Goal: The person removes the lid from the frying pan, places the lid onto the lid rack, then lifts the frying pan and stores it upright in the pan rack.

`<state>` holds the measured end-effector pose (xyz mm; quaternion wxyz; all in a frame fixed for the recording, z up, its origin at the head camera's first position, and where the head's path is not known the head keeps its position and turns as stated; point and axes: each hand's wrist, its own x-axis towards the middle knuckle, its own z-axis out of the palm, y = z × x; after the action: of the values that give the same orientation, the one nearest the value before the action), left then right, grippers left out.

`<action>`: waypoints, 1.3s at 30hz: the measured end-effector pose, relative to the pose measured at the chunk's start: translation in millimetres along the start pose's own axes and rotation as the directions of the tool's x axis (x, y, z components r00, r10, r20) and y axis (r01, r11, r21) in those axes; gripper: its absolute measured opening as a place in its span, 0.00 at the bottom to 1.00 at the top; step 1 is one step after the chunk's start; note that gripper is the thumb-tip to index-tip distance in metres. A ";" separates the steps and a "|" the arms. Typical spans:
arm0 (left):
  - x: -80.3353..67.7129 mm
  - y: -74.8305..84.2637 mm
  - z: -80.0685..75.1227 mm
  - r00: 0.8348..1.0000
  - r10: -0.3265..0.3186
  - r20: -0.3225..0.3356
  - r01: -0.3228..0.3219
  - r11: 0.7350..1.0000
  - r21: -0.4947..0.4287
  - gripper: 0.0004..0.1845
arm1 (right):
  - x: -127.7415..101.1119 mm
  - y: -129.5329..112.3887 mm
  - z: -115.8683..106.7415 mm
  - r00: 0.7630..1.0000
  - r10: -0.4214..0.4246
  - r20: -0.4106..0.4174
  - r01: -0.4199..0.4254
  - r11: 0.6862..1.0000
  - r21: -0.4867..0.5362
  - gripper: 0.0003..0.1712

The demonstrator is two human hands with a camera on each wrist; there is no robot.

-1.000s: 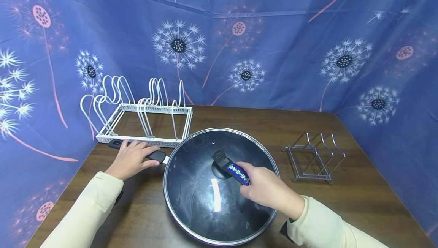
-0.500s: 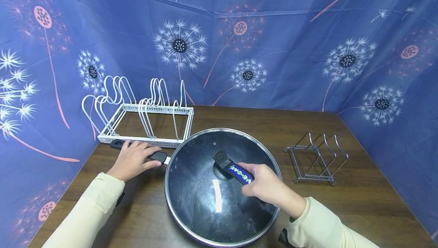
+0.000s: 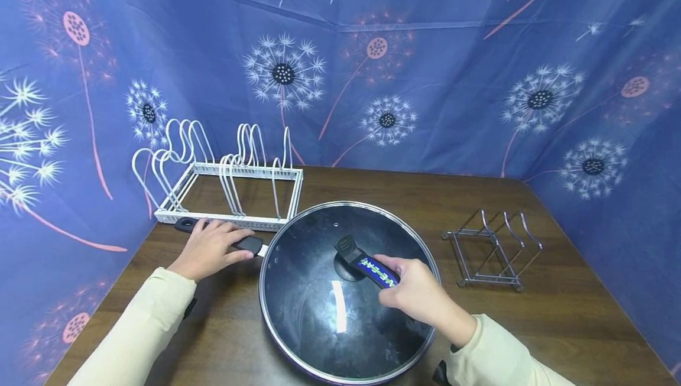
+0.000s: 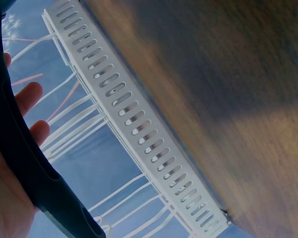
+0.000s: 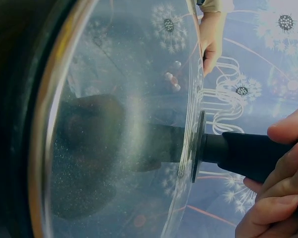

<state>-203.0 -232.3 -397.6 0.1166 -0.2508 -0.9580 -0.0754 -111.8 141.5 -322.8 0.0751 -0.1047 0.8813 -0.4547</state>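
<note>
A large pan with a long black handle lies on the wooden table, the handle pointing left. A glass lid with a metal rim covers it. My left hand grips the pan handle from above; in the left wrist view the handle crosses the palm, fingers partly hidden behind it. My right hand holds the black lid handle, which slants up from the lid's centre and bears a blue label. In the right wrist view several fingers wrap this handle.
A white wire rack with tall loops stands at the back left, close beyond the pan handle. A small chrome wire rack stands on the right of the wooden table. A blue dandelion-print cloth hangs behind.
The head view has shifted slightly, so everything appears a little lower and to the right. Both hands keep their holds on the pan handle and the lid handle.
</note>
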 end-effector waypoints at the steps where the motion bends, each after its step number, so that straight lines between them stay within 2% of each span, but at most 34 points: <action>1: 0.3 0.5 0.3 1.000 0.001 -0.003 -0.001 1.000 0.000 0.26 | -0.7 0.1 -0.2 1.000 -0.002 -0.003 0.002 1.000 -0.003 0.37; 6: -0.5 0.8 0.5 1.000 0.004 -0.020 -0.004 1.000 -0.003 0.26 | -2.5 -0.3 0.5 1.000 -0.002 -0.019 0.002 1.000 -0.010 0.37; 17: -1.2 1.4 1.0 1.000 0.001 -0.011 -0.001 1.000 -0.009 0.26 | -5.4 -0.6 0.1 0.995 0.017 -0.093 -0.019 1.000 -0.017 0.37; 21: -0.9 0.4 1.8 1.000 0.001 -0.009 -0.001 1.000 -0.004 0.26 | -8.6 -0.9 -1.8 0.993 0.036 -0.117 -0.034 0.999 0.015 0.38; 26: 0.0 0.7 0.7 1.000 -0.005 0.001 0.005 1.000 -0.006 0.26 | -11.7 -0.2 -3.2 0.989 0.022 -0.147 -0.015 0.999 0.044 0.37; 39: 2.1 5.3 -5.3 1.000 0.013 0.003 -0.013 1.000 -0.022 0.27 | -26.1 -0.4 -12.0 0.978 0.035 -0.208 -0.020 0.997 0.072 0.39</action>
<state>-201.1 -227.9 -391.5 0.1129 -0.2582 -0.9557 -0.0848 -89.3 157.3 -314.7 -0.0079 -0.0415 0.8693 -0.4925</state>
